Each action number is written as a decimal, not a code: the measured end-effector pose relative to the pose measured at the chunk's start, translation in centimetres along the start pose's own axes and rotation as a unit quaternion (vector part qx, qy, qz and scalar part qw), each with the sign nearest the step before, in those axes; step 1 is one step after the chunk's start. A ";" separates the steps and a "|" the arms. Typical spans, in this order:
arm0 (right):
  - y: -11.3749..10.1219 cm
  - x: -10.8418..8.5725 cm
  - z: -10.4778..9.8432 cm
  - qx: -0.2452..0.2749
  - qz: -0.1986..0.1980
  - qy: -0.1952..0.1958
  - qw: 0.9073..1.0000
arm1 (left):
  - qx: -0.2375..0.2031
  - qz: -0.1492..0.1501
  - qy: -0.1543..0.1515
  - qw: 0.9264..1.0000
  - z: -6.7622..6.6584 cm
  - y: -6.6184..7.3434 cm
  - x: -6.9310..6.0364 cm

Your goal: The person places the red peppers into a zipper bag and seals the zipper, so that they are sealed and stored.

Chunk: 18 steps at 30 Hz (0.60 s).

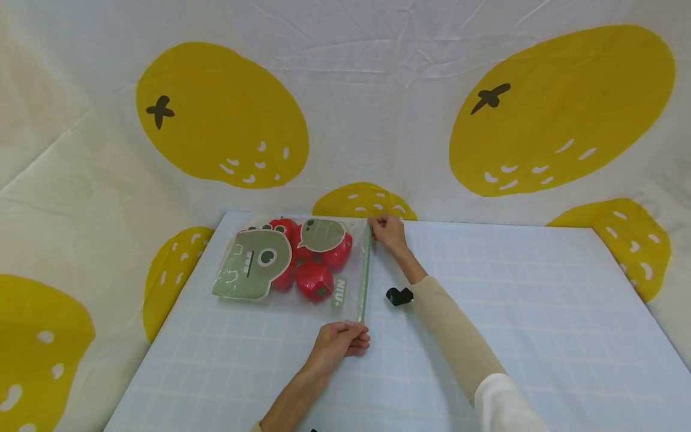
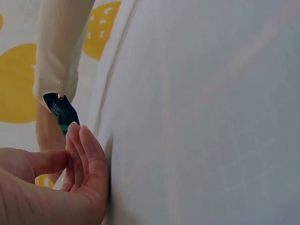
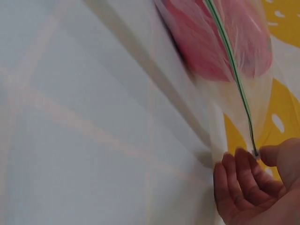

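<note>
A clear zip bag with green monster prints lies on the table, several red fruit-like pieces inside it. Its green zip strip runs along the right edge, standing up from the table in the right wrist view. At the far end of that strip, my right hand pinches the bag's corner between thumb and fingertips. My left hand pinches the near corner; in the left wrist view its thumb meets the index finger, and the bag is mostly hidden behind the fingers.
Pale blue checked cloth covers the table. A white backdrop with yellow fruit prints rises behind the table's far edge and along both sides. A small black device is at my right forearm.
</note>
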State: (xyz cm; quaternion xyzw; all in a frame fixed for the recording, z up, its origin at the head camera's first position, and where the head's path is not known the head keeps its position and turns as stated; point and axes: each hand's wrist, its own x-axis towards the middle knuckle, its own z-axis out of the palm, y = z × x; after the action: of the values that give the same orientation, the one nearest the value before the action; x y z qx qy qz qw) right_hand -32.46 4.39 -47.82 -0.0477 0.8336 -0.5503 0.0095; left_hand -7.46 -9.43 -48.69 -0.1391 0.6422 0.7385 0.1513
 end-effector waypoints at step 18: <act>0.9 -2.4 -1.2 -0.028 -0.046 -0.038 0.998 | 0.015 -0.008 -0.042 0.999 0.2 1.0 -0.1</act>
State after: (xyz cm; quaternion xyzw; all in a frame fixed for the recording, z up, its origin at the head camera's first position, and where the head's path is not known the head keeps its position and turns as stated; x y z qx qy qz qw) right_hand -30.17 6.07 -48.29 -0.1067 0.8449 -0.5240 0.0146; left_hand -7.74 -9.37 -47.71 -0.1109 0.6455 0.7325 0.1858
